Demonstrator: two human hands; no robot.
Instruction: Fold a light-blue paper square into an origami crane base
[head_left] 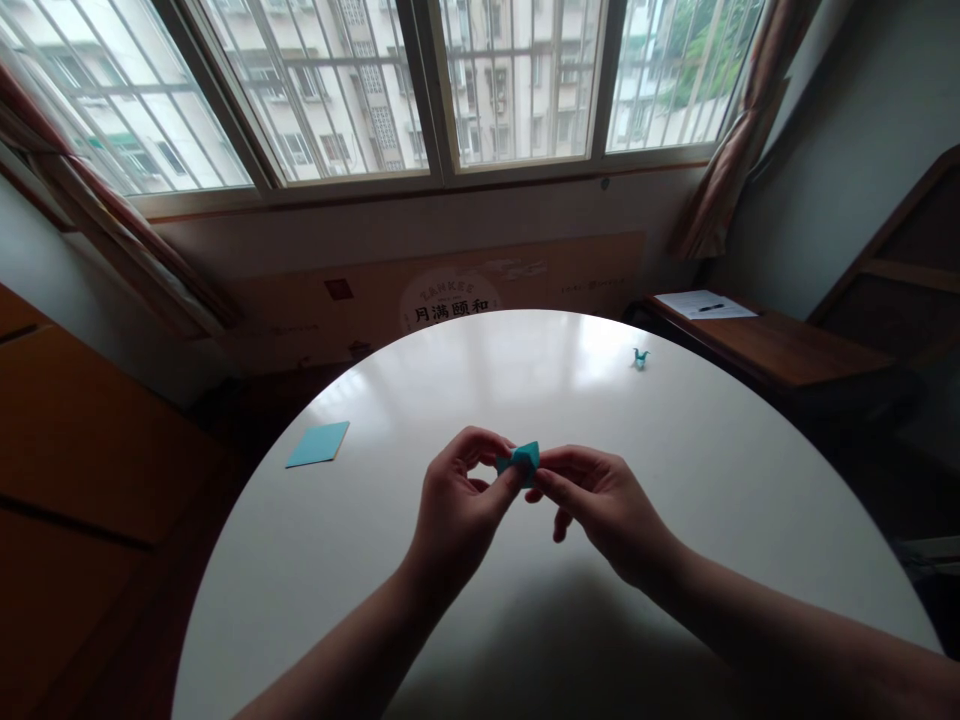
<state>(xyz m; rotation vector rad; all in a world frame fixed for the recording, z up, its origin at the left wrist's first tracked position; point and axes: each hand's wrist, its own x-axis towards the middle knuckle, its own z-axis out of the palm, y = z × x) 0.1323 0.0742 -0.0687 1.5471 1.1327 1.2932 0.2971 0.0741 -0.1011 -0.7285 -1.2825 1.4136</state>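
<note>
A small teal piece of folded paper [527, 456] is held up over the round white table, between both hands. My left hand [463, 487] pinches it from the left, with the thumb across its near face. From the right, the thumb and forefinger of my right hand [598, 490] grip its edge, while the other fingers curl below. The fingers cover part of the folds. At the table's far right stands a tiny folded paper crane [640, 358] of similar colour. To the left lies a stack of square light-blue paper [318, 444].
The white table [360, 600] has a curved edge. Beyond it are a printed cardboard panel [555, 270] and barred windows. A wooden side table [817, 345] at the right bears a white sheet [675, 304] and a pen [712, 308]. An orange-brown cabinet [82, 440] stands at the left.
</note>
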